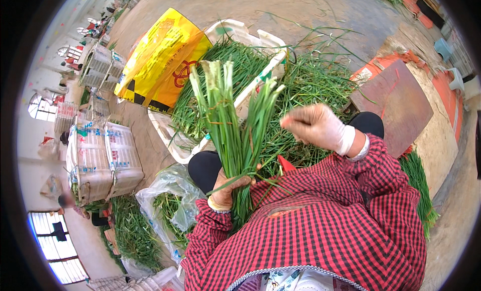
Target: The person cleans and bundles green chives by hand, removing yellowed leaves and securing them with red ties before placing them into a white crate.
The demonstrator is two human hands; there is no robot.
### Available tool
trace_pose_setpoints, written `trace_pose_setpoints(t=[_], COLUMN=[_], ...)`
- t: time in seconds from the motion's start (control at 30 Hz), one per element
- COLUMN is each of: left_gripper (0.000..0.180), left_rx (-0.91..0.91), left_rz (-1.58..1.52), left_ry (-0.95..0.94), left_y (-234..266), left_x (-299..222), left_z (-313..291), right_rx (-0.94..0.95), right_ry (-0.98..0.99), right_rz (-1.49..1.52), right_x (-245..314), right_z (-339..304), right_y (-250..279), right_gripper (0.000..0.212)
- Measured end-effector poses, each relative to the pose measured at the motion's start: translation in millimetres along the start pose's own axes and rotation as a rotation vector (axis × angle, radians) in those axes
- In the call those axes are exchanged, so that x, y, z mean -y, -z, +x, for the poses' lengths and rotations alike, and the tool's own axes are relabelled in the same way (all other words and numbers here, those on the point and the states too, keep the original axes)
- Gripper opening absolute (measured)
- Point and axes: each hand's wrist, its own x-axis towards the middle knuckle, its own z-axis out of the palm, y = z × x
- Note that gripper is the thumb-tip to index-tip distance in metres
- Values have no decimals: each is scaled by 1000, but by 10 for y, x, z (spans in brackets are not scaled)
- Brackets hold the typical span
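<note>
My left hand (229, 190), in a pale glove, is closed around the lower part of a bunch of garlic chives (228, 140). The bunch stands upright, its whitish cut ends up and its leaves hanging past my wrist. It splits into a thick clump and a smaller one leaning right. To its right, my right hand (318, 126), in a white glove, is raised with the fingers drawn together, apart from the bunch. Whatever they pinch, if anything, is too small to see. Behind the bunch sits a white plastic crate (163, 138) of chives, a yellow printed bag (163, 60) over its left side.
Loose chives (320, 85) are heaped right of the crate. A brown board (396, 103) lies at the right, with more chives (420, 190) below it. On the left stand strapped white crates (92, 160) and a clear plastic bag (175, 190) with greens.
</note>
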Motion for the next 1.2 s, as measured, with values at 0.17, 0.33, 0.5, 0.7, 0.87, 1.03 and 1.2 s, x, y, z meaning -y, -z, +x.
trace_pose_setpoints(t=[0.17, 0.33, 0.5, 0.7, 0.87, 1.03, 1.2], left_gripper=[54, 48, 51, 56, 57, 54, 56], left_rx=[93, 113, 103, 113, 114, 109, 46], left_rz=[-26, 1, -48, 9, -72, -132, -35], left_ry=[57, 120, 155, 108, 106, 87, 141], left_y=[150, -169, -209, -59, 136, 94, -18], left_x=[350, 157, 139, 140, 181, 230, 226], left_z=[25, -44, -21, -32, -99, -122, -92], right_rx=[-204, -30, 51, -307, -434, -90, -92], right_ry=[359, 35, -112, 434, -72, -307, -214], right_rz=[-115, 307, 333, -404, -702, 25, 360], right_x=[349, 198, 113, -145, -942, -361, -75], right_z=[345, 442, 338, 233, 196, 61, 311], right_y=[12, -129, -378, -226, 819, 548, 107], right_gripper=[47, 43, 15, 11, 22, 34, 45])
